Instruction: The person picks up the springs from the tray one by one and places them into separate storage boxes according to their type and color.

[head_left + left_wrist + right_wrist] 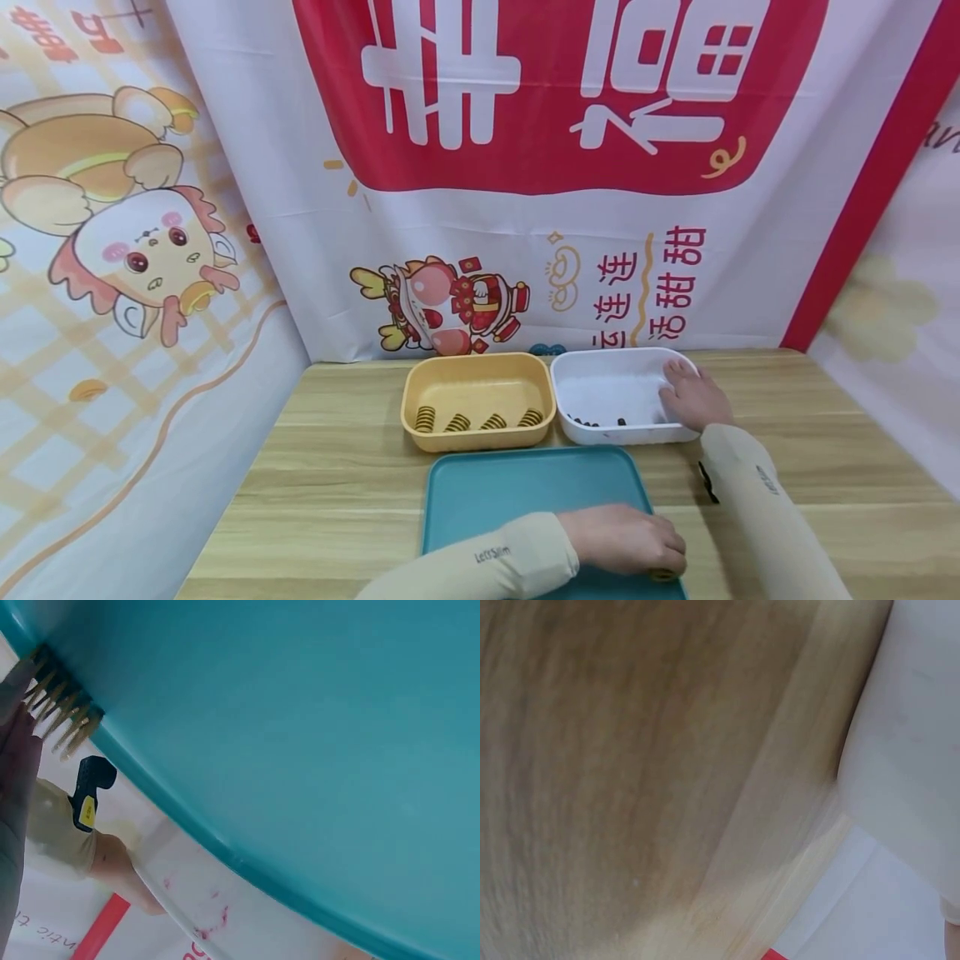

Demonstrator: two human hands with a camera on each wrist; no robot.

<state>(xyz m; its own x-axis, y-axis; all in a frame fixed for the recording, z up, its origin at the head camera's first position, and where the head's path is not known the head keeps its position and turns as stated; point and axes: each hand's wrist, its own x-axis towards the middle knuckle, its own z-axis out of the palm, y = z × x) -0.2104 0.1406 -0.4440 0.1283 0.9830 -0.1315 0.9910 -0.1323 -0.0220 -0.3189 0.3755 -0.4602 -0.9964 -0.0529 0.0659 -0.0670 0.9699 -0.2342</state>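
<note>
My left hand (622,537) is over the right side of a teal tray (525,500), its fingers pinching a brass-coloured coil spring (663,575). The left wrist view has that spring (64,705) at the tray's raised edge, with the fingertips against its coils. My right hand (697,398) lies over the right end of a white bin (622,363), fingers and thumb reaching inside past the rim, nothing visible between them. Several small dark pieces (585,422) lie along that bin's near side. The right wrist view catches the bin's outer wall (907,742), but not the fingers.
Left of the white bin, and close beside it, stands a yellow bin (480,360) with several coil springs (425,419) in a row along its near side. Both sit on a wood-grain table (337,467), behind the tray. Printed cloths (450,225) hang at the back and sides.
</note>
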